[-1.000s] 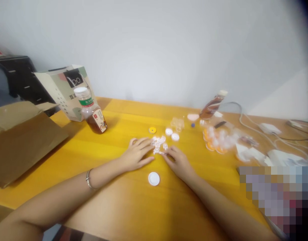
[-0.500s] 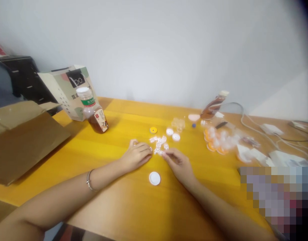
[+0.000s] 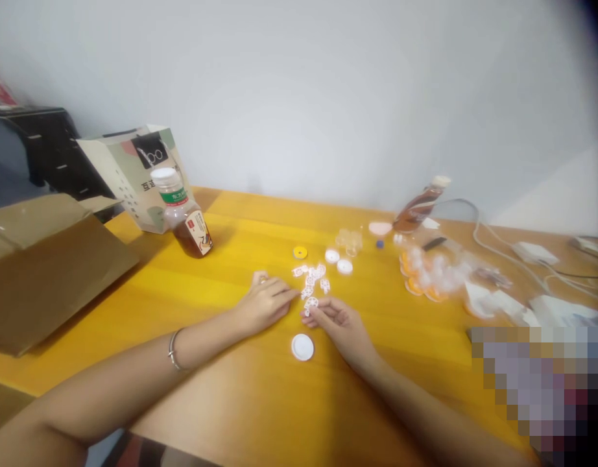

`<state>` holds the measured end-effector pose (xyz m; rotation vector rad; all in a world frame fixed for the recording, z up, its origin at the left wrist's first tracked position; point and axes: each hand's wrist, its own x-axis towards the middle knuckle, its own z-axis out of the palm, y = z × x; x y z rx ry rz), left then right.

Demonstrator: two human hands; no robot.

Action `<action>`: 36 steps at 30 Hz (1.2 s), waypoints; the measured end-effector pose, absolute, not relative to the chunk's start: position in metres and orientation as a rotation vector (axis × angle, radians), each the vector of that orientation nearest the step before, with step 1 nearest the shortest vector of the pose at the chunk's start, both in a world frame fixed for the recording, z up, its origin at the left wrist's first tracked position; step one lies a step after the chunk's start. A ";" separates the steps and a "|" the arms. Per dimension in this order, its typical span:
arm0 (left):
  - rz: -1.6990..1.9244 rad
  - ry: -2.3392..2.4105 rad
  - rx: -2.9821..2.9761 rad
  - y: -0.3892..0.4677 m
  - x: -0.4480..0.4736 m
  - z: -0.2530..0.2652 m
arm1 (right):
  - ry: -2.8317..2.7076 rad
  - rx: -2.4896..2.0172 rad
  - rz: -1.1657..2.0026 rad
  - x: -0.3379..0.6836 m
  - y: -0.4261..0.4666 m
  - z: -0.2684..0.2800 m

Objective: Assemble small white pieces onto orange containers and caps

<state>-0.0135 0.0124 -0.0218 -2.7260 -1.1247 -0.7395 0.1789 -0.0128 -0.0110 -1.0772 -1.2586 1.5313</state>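
My right hand (image 3: 344, 327) pinches a small white openwork piece (image 3: 311, 303) between thumb and fingers, just above the table. Beyond it lies a loose cluster of similar white openwork pieces (image 3: 310, 279) with reddish marks, too small to make out in detail. To their left, my left hand (image 3: 267, 303) rests on the table with its fingers stretched out, the tips close to the cluster. A round white lid-like disc (image 3: 303, 347) lies nearer to me, between the forearms. Past the cluster are a yellow round disc (image 3: 300, 253) and two white round discs (image 3: 344, 266).
On the left stand a cardboard box (image 3: 60, 279), a paper bag (image 3: 119, 172) and a bottle of brown drink (image 3: 185, 224). To the right are another bottle (image 3: 418, 209), clear plastic parts (image 3: 349, 241), orange-and-clear packaging (image 3: 428, 272), white cables (image 3: 503, 237) and papers.
My right hand has lifted one white piece from the near end of the cluster and drawn it slightly toward me. My left hand stays almost where it was.
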 end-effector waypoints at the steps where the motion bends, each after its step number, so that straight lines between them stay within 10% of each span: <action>1: -0.722 -1.119 -2.734 0.012 -0.014 -0.021 | -1.266 -1.076 1.530 0.179 -0.013 -0.011; 8: -0.725 -1.120 -2.795 0.006 -0.011 -0.019 | -1.310 -1.074 1.510 0.181 -0.011 -0.012; 22: -1.819 -1.366 -3.174 -0.006 0.000 -0.010 | -1.379 -1.123 1.511 0.180 -0.010 -0.010; 36: -1.824 -1.512 -3.115 -0.005 0.003 -0.010 | -1.528 -1.027 1.567 0.181 -0.009 -0.011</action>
